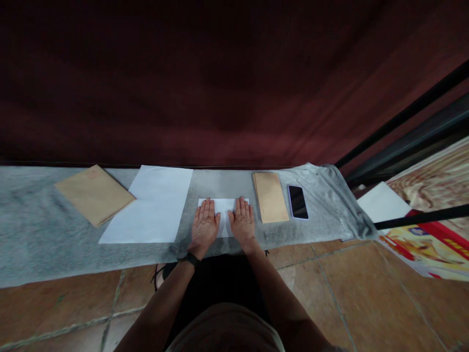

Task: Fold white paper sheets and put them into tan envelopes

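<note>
A small white sheet of paper (pixel 223 205), perhaps folded, lies on the grey cloth in front of me. My left hand (pixel 205 225) rests flat on its left part, fingers stretched out and pointing away from me. On its right part my right hand (pixel 242 222) lies flat in the same way. Both palms face down, and much of the paper is hidden beneath them. To the left lie large white sheets (pixel 154 205). A stack of brown envelopes (pixel 273 198) is to the right of my right hand.
The grey cloth (pixel 216 181) covers a long narrow surface. More brown envelopes (pixel 93 193) lie far left, touching the white sheets. A phone (pixel 299 202) lies right of the envelope stack. Dark metal bars (pixel 421 215) and a colourful box (pixel 428 244) stand at the right. A dark red curtain hangs behind.
</note>
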A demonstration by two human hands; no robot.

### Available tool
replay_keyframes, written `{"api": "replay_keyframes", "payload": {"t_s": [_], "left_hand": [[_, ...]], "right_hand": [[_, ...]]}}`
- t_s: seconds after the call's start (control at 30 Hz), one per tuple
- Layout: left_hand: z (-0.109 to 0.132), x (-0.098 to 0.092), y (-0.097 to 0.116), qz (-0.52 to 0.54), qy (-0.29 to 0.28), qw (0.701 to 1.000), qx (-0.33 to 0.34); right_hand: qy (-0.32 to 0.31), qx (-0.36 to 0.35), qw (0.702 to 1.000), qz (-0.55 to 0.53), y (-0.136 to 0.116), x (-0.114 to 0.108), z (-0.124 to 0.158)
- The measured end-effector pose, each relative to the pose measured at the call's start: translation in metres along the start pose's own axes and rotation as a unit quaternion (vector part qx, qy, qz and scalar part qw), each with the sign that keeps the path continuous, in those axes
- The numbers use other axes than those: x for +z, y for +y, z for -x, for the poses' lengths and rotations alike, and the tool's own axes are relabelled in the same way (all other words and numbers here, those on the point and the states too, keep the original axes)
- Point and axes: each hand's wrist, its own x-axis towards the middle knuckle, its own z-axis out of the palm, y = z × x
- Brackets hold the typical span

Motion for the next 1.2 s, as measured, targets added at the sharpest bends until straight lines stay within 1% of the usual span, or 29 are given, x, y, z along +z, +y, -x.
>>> {"api": "replay_keyframes", "payload": {"t_s": [0.1, 0.3, 0.5, 0.6, 0.67, 0.73, 0.8, 0.83, 0.9, 1.03, 1.2], "left_hand": [[0.007, -0.004, -0.008, 0.008, 0.015, 1.000, -0.022], [0.022, -0.013, -0.017, 0.003, 0.043, 0.998, -0.039], [0.036, -0.022, -0.019, -0.010, 0.057, 0.997, -0.058], [0.044, -0.028, -0.013, -0.010, 0.060, 0.996, -0.063], [0.048, -0.029, -0.004, -0.006, 0.048, 0.998, -0.037], [0.050, -0.027, 0.006, 0.002, 0.012, 1.000, 0.021], [0.051, -0.025, 0.012, 0.008, -0.028, 0.997, 0.066], [0.052, -0.023, 0.014, 0.008, -0.042, 0.996, 0.076], [0.053, -0.023, 0.013, 0.002, -0.052, 0.996, 0.076], [0.056, -0.026, 0.008, -0.010, -0.042, 0.997, 0.062], [0.060, -0.030, 0.010, -0.023, -0.045, 0.998, 0.039]], "right_hand": [[0.024, 0.007, 1.000, -0.002, 0.003, 0.002, 0.003], [0.034, 0.007, 0.999, 0.013, 0.009, -0.001, 0.009], [0.048, 0.020, 0.999, 0.009, 0.016, -0.010, 0.023], [0.036, 0.011, 0.999, -0.002, 0.008, -0.016, 0.037], [0.010, -0.030, 0.999, -0.020, -0.003, -0.018, 0.046], [-0.019, -0.075, 0.996, -0.038, -0.016, -0.018, 0.054], [-0.035, -0.096, 0.994, -0.044, -0.024, -0.016, 0.059], [-0.037, -0.096, 0.994, -0.043, -0.025, -0.015, 0.060], [-0.033, -0.088, 0.995, -0.037, -0.022, -0.014, 0.062], [-0.016, -0.079, 0.996, -0.023, -0.006, -0.016, 0.065], [-0.004, -0.069, 0.998, -0.002, 0.011, -0.018, 0.070]]}}
